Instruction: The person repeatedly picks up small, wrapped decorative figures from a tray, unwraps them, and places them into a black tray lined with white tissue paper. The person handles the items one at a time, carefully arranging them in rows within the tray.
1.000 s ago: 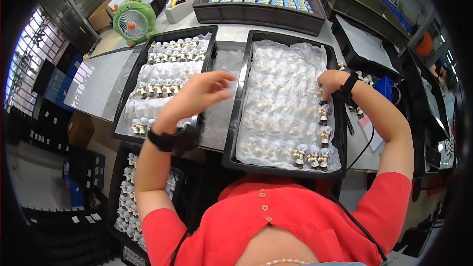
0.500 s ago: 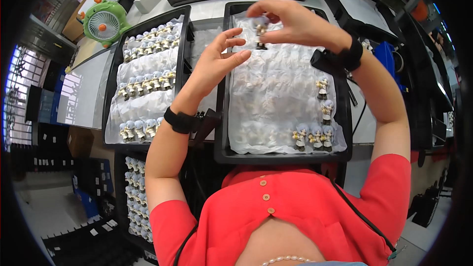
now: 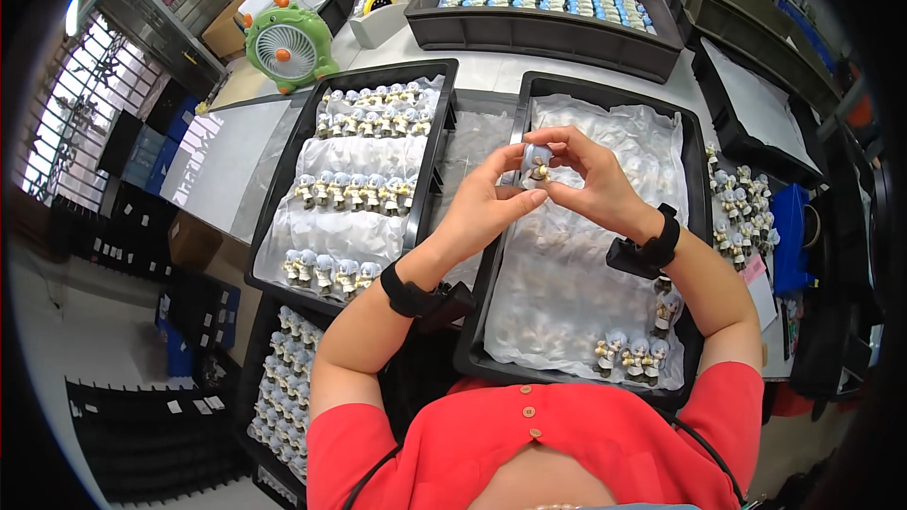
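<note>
A small figurine [image 3: 538, 164] with pale blue hair and a white-and-gold outfit is held between my two hands over the right tray. My left hand [image 3: 484, 200] pinches it from the left, thumb below and fingers above. My right hand [image 3: 597, 187] has its fingertips on the head and its thumb at the lower side. Under them lies a black tray [image 3: 470, 340] lined with crinkled white sheet [image 3: 548, 307], through which more figurines show faintly. At its near right corner stand several uncovered figurines [image 3: 635, 356]; my right forearm hides part of that side.
A left black tray [image 3: 257, 264] holds rows of figurines [image 3: 354, 191] between white sheets. Farther back are a grey crate [image 3: 548, 38] of figurines and a green fan [image 3: 291, 44]. Loose figurines [image 3: 742, 208] lie right of the trays; another full tray [image 3: 283, 387] sits low at left.
The figurine has come nearer from the far end of the right tray in my right hand. My left hand has closed onto it. The view has shifted, showing more of the far table.
</note>
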{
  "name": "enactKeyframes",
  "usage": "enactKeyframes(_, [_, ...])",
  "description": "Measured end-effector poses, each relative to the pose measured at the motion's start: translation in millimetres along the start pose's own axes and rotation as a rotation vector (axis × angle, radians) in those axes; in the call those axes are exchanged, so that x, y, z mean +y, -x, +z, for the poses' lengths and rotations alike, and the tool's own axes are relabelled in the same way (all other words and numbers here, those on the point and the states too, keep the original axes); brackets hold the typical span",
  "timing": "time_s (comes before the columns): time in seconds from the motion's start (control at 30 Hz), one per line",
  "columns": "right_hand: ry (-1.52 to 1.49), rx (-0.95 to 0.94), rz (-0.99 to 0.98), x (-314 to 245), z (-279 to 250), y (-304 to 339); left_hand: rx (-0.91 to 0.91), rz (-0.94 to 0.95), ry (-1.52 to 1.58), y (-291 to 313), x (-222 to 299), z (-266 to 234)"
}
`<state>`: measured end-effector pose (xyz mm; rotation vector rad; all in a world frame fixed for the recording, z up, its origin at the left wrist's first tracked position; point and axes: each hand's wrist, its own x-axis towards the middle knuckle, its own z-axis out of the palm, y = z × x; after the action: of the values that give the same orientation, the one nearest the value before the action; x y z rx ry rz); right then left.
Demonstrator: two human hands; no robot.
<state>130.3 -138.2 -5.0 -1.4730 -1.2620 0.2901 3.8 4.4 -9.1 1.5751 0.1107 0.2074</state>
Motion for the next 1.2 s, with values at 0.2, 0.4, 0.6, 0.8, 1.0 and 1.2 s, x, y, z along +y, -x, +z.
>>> enactKeyframes(0.2, [0.030, -0.032, 0.028, -2.4, -2.2, 3.7, 0.002, -0.001, -0.051, 0.2, 0.9, 0.6])
enactKeyframes(0.4, [0.087, -0.001, -0.061, -5.9, 0.4, 3.7, 0.015, 0.023, -0.021, -2.4, -2.0, 1.1])
enactKeyframes(0.6, [-0.055, -0.056, -0.022, -6.5, -4.0, 4.7, -0.013, -0.081, 0.206, 3.6, 7.8, 4.1])
enactKeyframes(0.8, [-0.318, 0.047, 0.140, 7.4, -3.9, 6.7, -0.072, -0.087, 0.367, 1.3, 15.0, 1.8])
enactKeyframes(1.0, [-0.265, 0.083, 0.130, -1.3, -3.7, 7.9, -0.104, -0.112, 0.468, -0.2, 7.5, -2.0])
enactKeyframes(1.2, [-0.092, 0.047, 0.004, -15.5, 2.1, 12.0, -0.077, -0.112, 0.434, 0.9, 5.3, 9.0])
